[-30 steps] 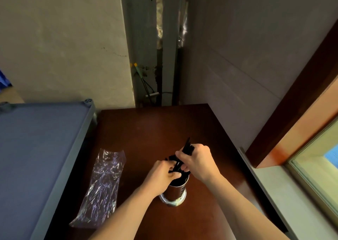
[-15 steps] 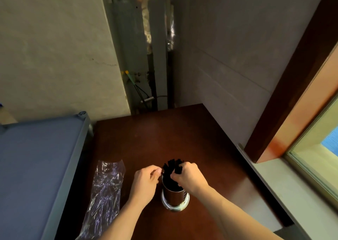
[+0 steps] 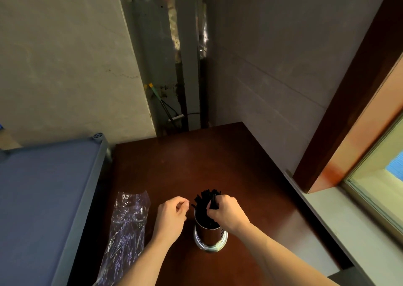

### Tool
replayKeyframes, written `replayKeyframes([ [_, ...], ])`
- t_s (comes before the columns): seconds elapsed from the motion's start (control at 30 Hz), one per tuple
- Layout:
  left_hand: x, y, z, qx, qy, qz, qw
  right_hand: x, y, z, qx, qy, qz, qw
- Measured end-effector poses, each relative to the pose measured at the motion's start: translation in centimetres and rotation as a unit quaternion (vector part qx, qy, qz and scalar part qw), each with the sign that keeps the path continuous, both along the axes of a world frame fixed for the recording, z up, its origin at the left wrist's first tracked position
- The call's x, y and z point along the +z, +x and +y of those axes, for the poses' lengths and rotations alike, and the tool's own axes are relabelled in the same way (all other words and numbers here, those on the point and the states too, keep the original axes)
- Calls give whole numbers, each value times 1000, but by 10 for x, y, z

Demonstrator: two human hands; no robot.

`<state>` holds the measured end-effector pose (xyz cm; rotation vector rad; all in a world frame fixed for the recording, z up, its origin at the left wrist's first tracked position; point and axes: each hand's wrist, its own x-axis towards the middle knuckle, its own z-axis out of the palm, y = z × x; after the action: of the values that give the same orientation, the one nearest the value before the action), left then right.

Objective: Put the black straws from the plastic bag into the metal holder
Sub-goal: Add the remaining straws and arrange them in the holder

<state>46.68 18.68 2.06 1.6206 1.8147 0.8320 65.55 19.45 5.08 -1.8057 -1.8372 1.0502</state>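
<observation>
Head camera view, looking down at a dark brown wooden table [image 3: 218, 161] set in a corner, with a round metal holder [image 3: 210, 236] standing upright near its front edge and a bunch of black straws [image 3: 206, 200] standing in the holder, their tips fanning out above its rim. The right hand [image 3: 225, 214] reaches over the right side of the holder with its fingers curled around a few of the straws, while the left hand [image 3: 172, 216] hovers just left of the holder, loosely curled with thumb and forefinger close together and holding nothing. A crumpled clear plastic bag [image 3: 127, 226] lies flat on the table further left of the holder, beside a grey-blue shelf [image 3: 43, 198].
</observation>
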Motion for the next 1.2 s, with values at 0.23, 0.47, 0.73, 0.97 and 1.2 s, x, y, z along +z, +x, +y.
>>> replayKeyframes([
  [0.23, -3, 2, 7, 3, -5, 10, 1000, 2, 2, -4, -2, 21, 23, 1000],
  [0.47, -4, 4, 12, -3, -32, 10, 999, 4, 2, -5, -4, 61, 28, 998],
  [0.73, 0, 11, 22, -81, -65, 19, 994, 12, 4, -6, 22, 147, 16, 989],
  [0.97, -3, 22, 24, -78, -44, 43, 995, 12, -8, -3, 165, 210, -76, 961],
  [1.2, -4, 25, 21, -91, -2, 64, 994, -8, -11, 0, 166, 234, -143, 947],
])
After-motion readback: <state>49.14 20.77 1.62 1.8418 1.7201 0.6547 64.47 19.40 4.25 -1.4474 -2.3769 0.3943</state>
